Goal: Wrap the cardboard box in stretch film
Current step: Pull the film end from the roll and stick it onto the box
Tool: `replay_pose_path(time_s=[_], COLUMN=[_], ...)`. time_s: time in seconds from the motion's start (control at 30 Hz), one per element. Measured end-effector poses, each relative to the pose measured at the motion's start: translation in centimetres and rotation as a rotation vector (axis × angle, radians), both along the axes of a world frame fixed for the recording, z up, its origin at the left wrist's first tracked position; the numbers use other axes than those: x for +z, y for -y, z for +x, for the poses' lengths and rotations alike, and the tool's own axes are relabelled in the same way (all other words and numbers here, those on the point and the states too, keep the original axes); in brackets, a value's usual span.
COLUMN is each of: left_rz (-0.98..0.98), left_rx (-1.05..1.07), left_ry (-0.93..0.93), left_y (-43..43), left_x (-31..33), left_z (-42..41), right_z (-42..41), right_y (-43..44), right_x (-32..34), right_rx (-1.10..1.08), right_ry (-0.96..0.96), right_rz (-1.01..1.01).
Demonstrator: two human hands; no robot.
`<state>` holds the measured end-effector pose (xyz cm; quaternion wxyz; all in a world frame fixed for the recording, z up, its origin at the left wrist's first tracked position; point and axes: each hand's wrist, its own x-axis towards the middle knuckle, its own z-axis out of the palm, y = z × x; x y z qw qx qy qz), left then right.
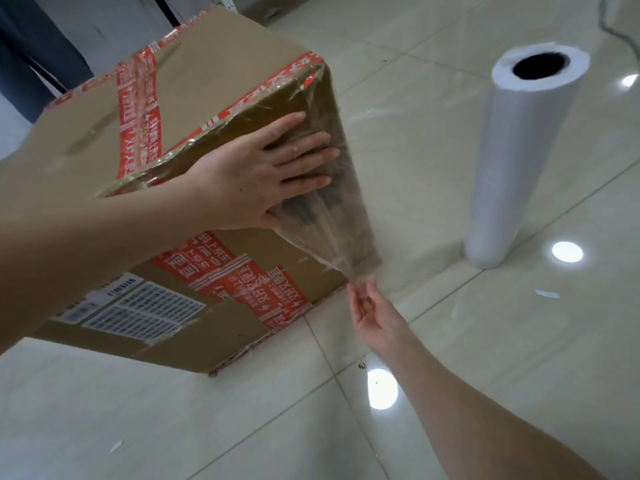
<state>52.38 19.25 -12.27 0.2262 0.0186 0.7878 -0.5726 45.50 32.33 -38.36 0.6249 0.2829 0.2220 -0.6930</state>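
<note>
Indoor packing or stockroom area. Indicators: a glossy tiled floor [502, 358] reflecting round ceiling lights; a taped cardboard box [214, 57] bearing a printed shipping label [145, 310]; a roll of stretch film [519, 161] standing upright on the tiles; paper scraps [547, 293] on the floor; a white slotted shelf post [223, 3] at the far edge.

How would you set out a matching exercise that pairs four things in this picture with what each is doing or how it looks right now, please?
Things:
1. left hand
2. right hand
3. stretch film roll
4. cardboard box

States:
A. stands upright on the tiled floor
B. sealed with red printed tape
C. pinches the gathered film tail
D. presses flat on the film-covered side of the box

Pairs: 1-D; 2-C; 3-A; 4-B
</note>
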Motion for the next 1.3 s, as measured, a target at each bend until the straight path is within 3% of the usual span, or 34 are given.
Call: replay_pose_path(time_s=[0.17,0.33,1.0,1.3], left_rz=[-0.043,-0.069,-0.096,-0.075], left_rx=[-0.001,-0.040,-0.022,0.085], left_ry=[0.014,0.017,0.064,0.047], left_y=[-0.2,-0.2,-0.4,-2.0], left_x=[0.1,0.2,0.9,1.7], left_z=[0.1,0.1,1.3,1.9], right_z=[0.3,1.4,4.7,4.9], right_y=[0.5,0.9,3.3,3.3], right_x=[-0.3,-1.3,-2.2,-1.7], right_rx=[0.076,0.361,0.371,0.439], right_ry=[-0.017,-0.260,-0.119,-0.196], right_rz=[0.102,0.180,0.251,0.282])
